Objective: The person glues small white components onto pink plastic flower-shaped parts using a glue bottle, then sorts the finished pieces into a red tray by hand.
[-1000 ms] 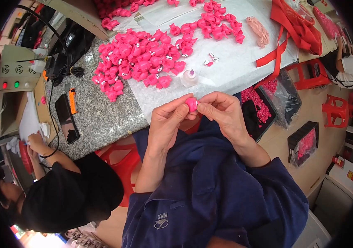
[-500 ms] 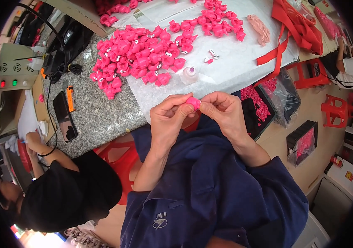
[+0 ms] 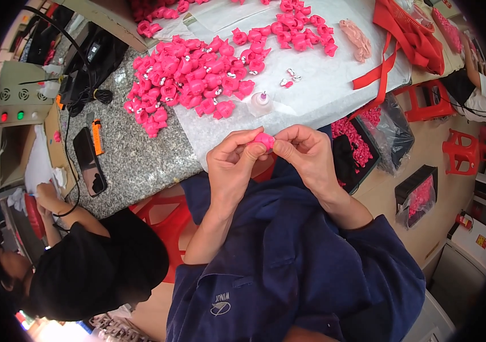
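Between my two hands, just in front of the table edge, is a small pink plastic piece. My left hand pinches it from the left with thumb and fingers. From the right, my right hand pinches its other side, the fingertips covering part of it. A small clear bottle with a purple tip stands on the white sheet beyond my hands. Farther left lies a big pile of similar pink pieces, some showing silvery bits. A few small white-and-pink parts lie right of the bottle.
A phone and an orange cutter lie on the granite tabletop. Red straps rest at the far right. A black crate of pink parts stands by my right arm. At left, a co-worker in black works at a machine.
My fingers and the pink piece have shifted very slightly up and to the left. The co-worker at the far right has moved a little; the rest looks the same.
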